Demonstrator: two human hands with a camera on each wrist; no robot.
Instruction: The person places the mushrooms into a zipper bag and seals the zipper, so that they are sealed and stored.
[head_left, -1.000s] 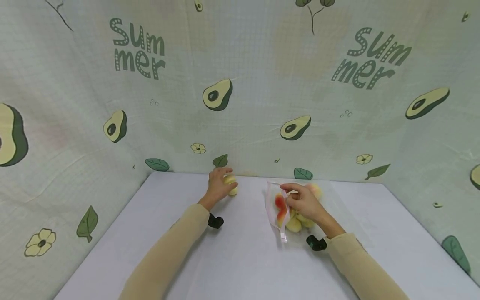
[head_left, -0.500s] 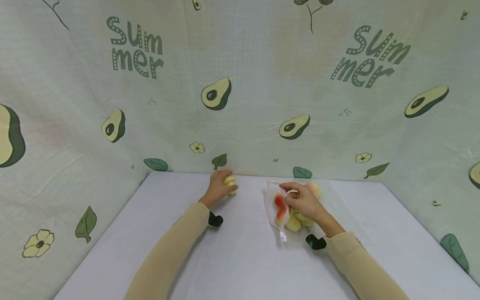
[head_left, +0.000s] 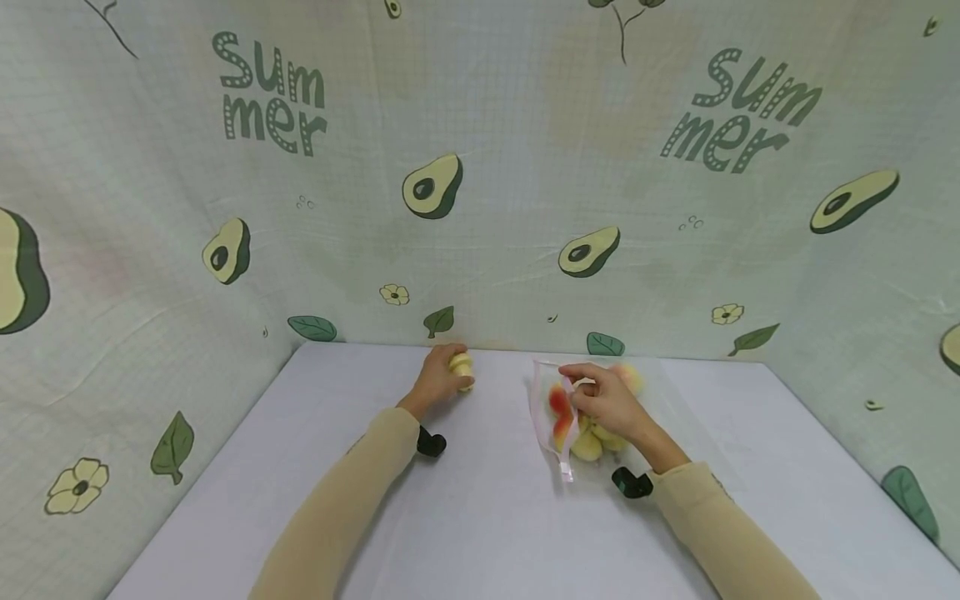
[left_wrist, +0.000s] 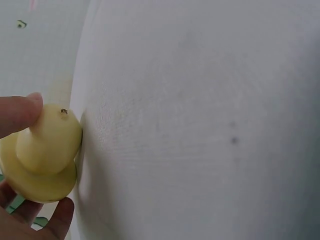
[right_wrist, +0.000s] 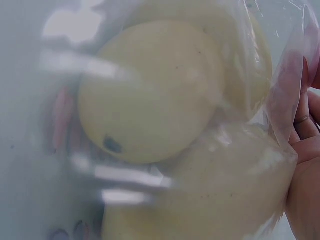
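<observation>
My left hand [head_left: 438, 377] grips a pale yellow, rounded fruit-like piece [left_wrist: 50, 142] near the table's back edge. In the left wrist view the thumb presses one side and the fingers lie round the other. The piece has a smaller lobe with a brown spot, over a wider one; its exact kind is unclear. To the right, my right hand [head_left: 607, 404] pinches the pink-edged mouth of a clear plastic zip bag [head_left: 538, 408]. Inside it are pale yellow rounded pieces [right_wrist: 155, 95] and a red-and-yellow piece [head_left: 560, 408], seen through the film.
The white table [head_left: 480, 517] runs to a pale cloth backdrop [head_left: 510, 167] printed with avocados and leaves, standing behind and at both sides. A black wrist camera [head_left: 431, 442] sits under the left wrist, another black camera [head_left: 632, 483] under the right.
The left hand's fingers have closed in around the yellow piece, and the hand has lowered slightly. The right hand and the bag stay where they were.
</observation>
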